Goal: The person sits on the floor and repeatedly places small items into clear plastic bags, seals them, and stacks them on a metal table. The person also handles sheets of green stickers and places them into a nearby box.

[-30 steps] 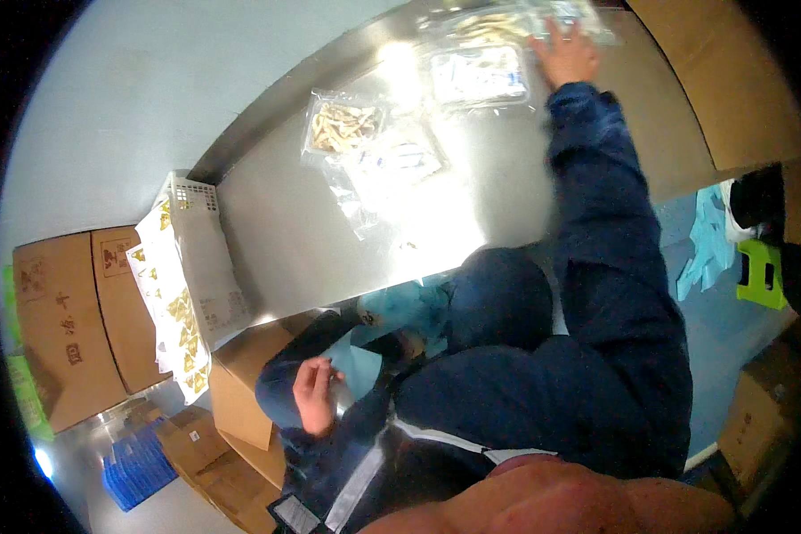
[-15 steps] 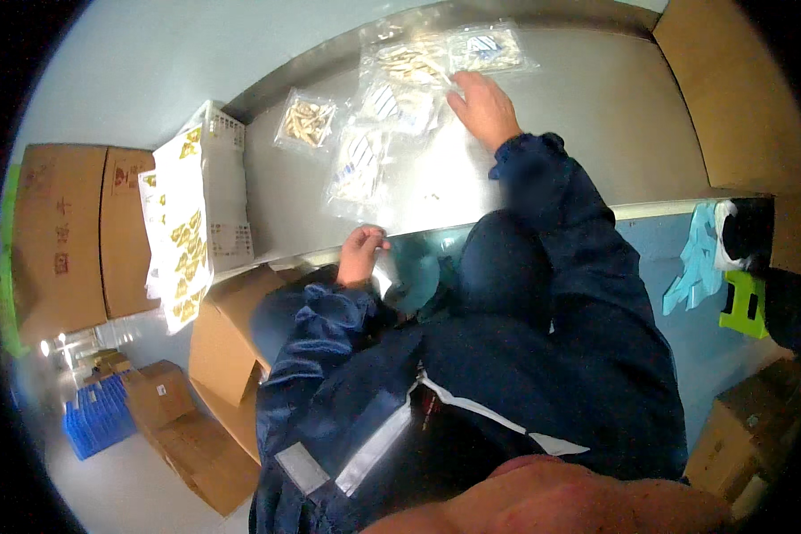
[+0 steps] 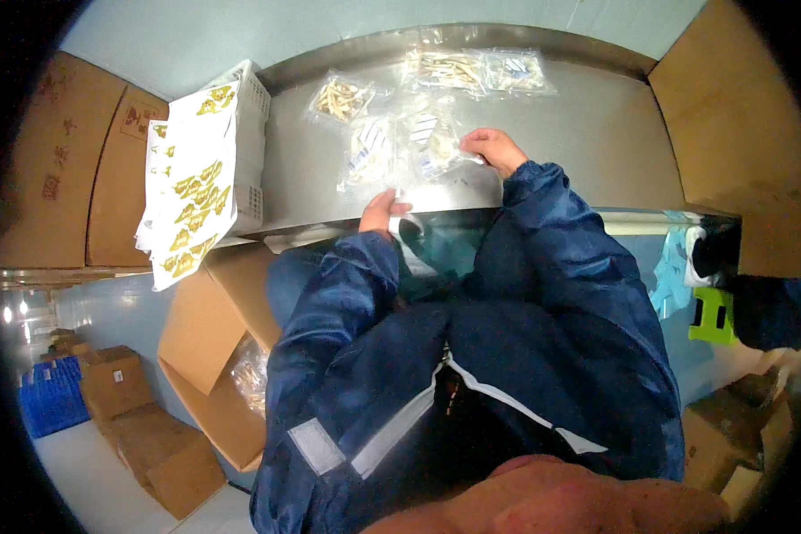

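My right hand point(image 3: 497, 151) pinches the right edge of a clear plastic bag point(image 3: 432, 141) with pale contents and a blue-striped patch. The bag lies flat on the metal table point(image 3: 587, 125). At the table's front edge, my left hand point(image 3: 385, 212) is closed, fingertips close to the bag's lower end. A curved white strip point(image 3: 413, 249) hangs just beside it; whether the fingers grip this strip cannot be made out. Left of the pinched bag lies a similar bag point(image 3: 370, 149). Farther back are a bag of pale finger-like pieces point(image 3: 340, 98), another such bag point(image 3: 449, 69) and a striped one point(image 3: 516, 71).
A white plastic basket point(image 3: 251, 147) stands at the table's left, draped with a white sheet of gold stickers point(image 3: 191, 209). Below it, an open carton point(image 3: 200, 343) holds clear plastic packages point(image 3: 251, 374). A cardboard wall point(image 3: 739, 116) bounds the right. Blue gloves point(image 3: 674, 267) hang at the front right.
My right hand has come nearer from the back bags and now pinches a front bag. My left hand has risen to the table edge. The front bags lie more separated, and the view has shifted.
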The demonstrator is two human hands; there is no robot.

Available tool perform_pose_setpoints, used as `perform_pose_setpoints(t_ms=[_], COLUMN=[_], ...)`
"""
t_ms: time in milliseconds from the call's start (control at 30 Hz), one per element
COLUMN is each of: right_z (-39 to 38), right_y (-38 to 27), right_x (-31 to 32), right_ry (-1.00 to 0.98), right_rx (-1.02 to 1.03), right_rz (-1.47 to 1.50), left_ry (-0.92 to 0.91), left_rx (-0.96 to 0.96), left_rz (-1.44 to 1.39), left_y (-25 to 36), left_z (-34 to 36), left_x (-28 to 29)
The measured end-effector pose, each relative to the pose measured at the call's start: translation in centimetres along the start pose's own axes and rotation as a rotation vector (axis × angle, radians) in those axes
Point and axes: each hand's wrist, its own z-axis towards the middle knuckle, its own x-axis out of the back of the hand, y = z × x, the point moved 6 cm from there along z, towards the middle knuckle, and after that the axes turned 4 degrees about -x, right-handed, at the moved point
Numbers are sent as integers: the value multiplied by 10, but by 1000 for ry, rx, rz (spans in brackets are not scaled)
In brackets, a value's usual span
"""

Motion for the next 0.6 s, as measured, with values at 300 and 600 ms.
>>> perform_pose_setpoints(t_ms=[300, 600], right_z=[-86, -120], right_y=[38, 66], right_x=[5, -18], right_ry=[144, 203], right_rx=[40, 163], right_rz=[196, 195], left_ry=[17, 37], left_rx=[-157, -242], left_rz=[120, 187], left_y=[-56, -74], left_z=[-18, -36], left_x=[35, 55])
